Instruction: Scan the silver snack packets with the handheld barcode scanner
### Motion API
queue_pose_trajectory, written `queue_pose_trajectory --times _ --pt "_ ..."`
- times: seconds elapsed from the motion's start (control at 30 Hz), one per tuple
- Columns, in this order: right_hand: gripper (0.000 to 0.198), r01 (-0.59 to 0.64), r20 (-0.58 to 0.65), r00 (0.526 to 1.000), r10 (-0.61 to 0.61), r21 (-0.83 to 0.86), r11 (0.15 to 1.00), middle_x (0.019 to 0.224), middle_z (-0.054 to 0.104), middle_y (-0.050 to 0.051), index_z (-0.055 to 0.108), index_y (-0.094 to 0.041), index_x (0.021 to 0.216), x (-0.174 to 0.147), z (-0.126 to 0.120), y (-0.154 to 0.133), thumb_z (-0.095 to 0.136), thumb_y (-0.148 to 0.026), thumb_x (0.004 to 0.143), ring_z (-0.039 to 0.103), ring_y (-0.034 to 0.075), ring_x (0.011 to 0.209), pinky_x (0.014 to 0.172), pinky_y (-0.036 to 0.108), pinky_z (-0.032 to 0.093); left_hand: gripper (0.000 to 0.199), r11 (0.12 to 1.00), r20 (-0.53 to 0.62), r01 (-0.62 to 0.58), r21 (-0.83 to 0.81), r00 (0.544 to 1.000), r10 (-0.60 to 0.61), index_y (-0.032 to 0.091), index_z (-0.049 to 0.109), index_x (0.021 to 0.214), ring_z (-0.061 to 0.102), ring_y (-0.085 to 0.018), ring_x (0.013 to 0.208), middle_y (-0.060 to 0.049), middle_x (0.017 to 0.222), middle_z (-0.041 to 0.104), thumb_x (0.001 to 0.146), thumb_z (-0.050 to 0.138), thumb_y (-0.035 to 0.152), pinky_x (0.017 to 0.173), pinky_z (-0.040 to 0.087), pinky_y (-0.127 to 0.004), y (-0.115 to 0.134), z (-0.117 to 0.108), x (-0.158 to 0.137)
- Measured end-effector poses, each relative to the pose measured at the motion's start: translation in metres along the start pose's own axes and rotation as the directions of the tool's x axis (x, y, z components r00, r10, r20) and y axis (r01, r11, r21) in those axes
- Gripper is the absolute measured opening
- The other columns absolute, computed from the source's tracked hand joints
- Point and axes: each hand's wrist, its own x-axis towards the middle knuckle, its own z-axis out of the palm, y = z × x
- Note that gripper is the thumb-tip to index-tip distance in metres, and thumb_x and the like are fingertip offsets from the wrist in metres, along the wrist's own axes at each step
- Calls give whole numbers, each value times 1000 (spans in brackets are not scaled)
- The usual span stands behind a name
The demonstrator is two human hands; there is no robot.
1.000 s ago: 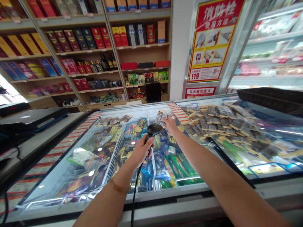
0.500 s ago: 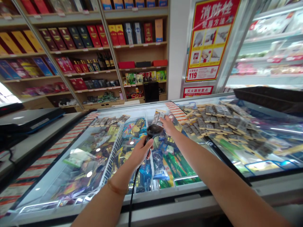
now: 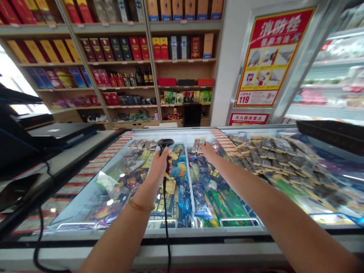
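My left hand (image 3: 160, 163) is wrapped around the handle of a black corded barcode scanner (image 3: 165, 142), held over the left-centre of a chest freezer (image 3: 210, 251). The scanner's cable (image 3: 166, 212) hangs down across the freezer's front edge. My right hand (image 3: 209, 151) pinches a small flat packet (image 3: 198, 145), greyish-brown with cream edges, towards the freezer's far side. The scanner head and the packet are apart. Beneath my hands lie many wrapped packs, among them blue bags and green packs (image 3: 224, 203).
Similar flat packets (image 3: 275, 151) are piled to the right on the freezer top, beside a dark tray (image 3: 327, 138). At left stands a counter with a dark flat device (image 3: 62, 132). Shelves of boxed goods (image 3: 182, 66) and a red fire-hydrant poster (image 3: 273, 57) are behind.
My left hand and the scanner have moved left, away from the packet. My right hand still holds the packet, now slightly farther right in view. The camera's view has shifted left and up.
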Motion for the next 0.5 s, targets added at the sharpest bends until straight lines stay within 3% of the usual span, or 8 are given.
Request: queue_pose_trajectory --times 0.13,0.33,0.43,0.5 --pt "14 -70 239 970 36 133 989 78 67 2 57 -20 84 2 60 -33 58 -8 78 67 16 73 72 30 59 39 997 -184 -64 41 980 71 21 51 87 47 -8 38 4 67 58 78 66 56 37 35 -22 21 -57 19" --pt "13 -38 344 939 -6 121 992 68 65 1 57 -19 75 8 172 -67 61 -7 78 67 15 73 79 32 59 33 994 -338 -42 97 938 73 21 50 84 46 -9 38 4 64 57 80 62 51 38 36 -22 28 -136 30" --pt "13 18 406 912 -54 93 995 70 66 2 56 -19 74 10 203 -68 68 -12 76 68 16 76 80 33 58 29 993 -397 -39 111 914 80 21 49 85 46 -10 38 4 62 55 81 59 49 38 37 -23 27 -161 31" --pt "14 98 426 896 -122 79 992 75 68 3 58 -19 77 11 208 -63 72 -17 74 69 19 83 83 36 57 28 993 -422 -37 115 903 82 22 48 84 45 -10 37 5 61 54 82 59 48 38 37 -23 27 -170 30"
